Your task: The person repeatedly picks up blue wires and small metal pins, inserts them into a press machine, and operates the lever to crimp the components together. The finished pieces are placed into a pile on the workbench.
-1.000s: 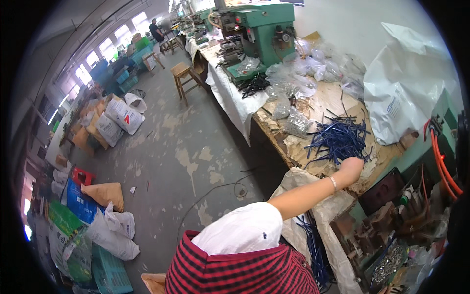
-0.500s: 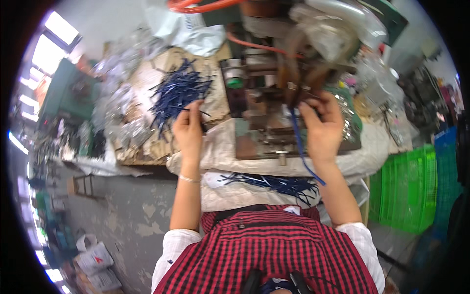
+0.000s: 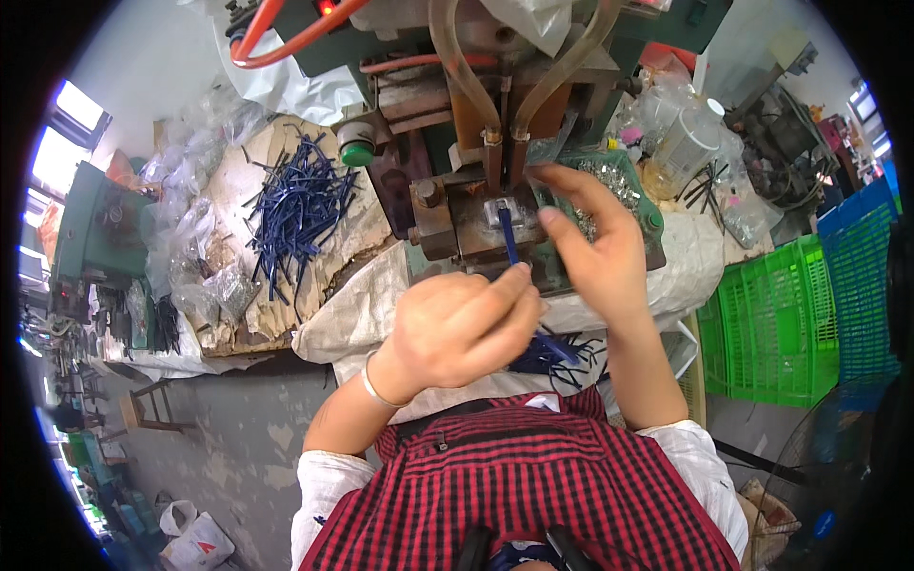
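A dark blue strap [image 3: 509,238] is pinched between the thumb and fingers of my left hand [image 3: 462,324], in front of the press. The strap's far end lies on the small silvery die [image 3: 501,211] in the middle of the press [image 3: 436,224]. To the right of that die is my right hand [image 3: 602,252], thumb and fingers apart and holding nothing, its fingertips close to the press head. Two brownish tubes [image 3: 519,114] run down above the die. My left hand partly covers another bunch of blue straps [image 3: 557,354] near my lap.
A large heap of blue straps [image 3: 300,205] lies on the bench at the left, beside plastic bags [image 3: 195,219]. Small metal pieces fill a green tray [image 3: 651,217] right of the press. Green crates [image 3: 771,324] stand at the right. A green knob [image 3: 357,152] sits on the press's left.
From beside the strap heap, my left hand has come right to the die and holds a strap there. My right hand no longer holds the strap it had, and its fingers have spread.
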Demonstrator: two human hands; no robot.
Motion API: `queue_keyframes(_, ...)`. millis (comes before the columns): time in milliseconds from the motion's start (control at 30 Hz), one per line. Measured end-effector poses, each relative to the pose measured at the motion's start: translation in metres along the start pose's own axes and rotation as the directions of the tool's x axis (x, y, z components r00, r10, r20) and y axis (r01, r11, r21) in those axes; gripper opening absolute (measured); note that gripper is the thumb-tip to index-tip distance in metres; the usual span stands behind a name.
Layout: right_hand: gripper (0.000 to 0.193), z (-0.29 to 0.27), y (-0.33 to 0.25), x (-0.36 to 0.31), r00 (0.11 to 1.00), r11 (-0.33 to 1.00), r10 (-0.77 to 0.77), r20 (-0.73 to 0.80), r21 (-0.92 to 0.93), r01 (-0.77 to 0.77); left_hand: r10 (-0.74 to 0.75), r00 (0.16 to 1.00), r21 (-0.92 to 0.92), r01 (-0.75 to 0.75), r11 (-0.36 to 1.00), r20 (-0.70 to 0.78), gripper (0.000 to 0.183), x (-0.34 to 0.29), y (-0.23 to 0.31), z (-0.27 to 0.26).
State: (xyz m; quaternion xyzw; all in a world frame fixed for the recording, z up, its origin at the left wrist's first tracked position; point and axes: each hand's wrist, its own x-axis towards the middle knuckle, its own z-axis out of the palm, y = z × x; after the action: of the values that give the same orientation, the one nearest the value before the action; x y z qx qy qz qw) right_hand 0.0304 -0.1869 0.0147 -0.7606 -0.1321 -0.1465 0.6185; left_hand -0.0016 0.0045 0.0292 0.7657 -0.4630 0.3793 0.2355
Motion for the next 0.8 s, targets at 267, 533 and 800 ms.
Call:
queue_keyframes(267, 0.027, -0.066, 0.121, -0.018, 0.972, 0.552, -0.168, -0.162, -0.833, -0.043, 0.076, 0.997, -0.047, -0.078, 0.996, -0.034, 0.027, -0.004, -0.016, 0.021)
queue_keyframes(533, 0.017, -0.048, 0.117, 0.012, 0.953, 0.463, -0.265, 0.147, -0.848, 0.26, 0.01, 1.0, -0.003, -0.01, 1.0, 0.024, 0.028, -0.007, -0.005, 0.016)
queue_keyframes(800, 0.024, -0.079, 0.124, -0.024, 0.773, 0.96, 0.27, -0.574, 0.219, -0.173, -0.372, 0.828, 0.297, 0.512, 0.806, -0.419, 0.017, -0.082, -0.035, -0.047)
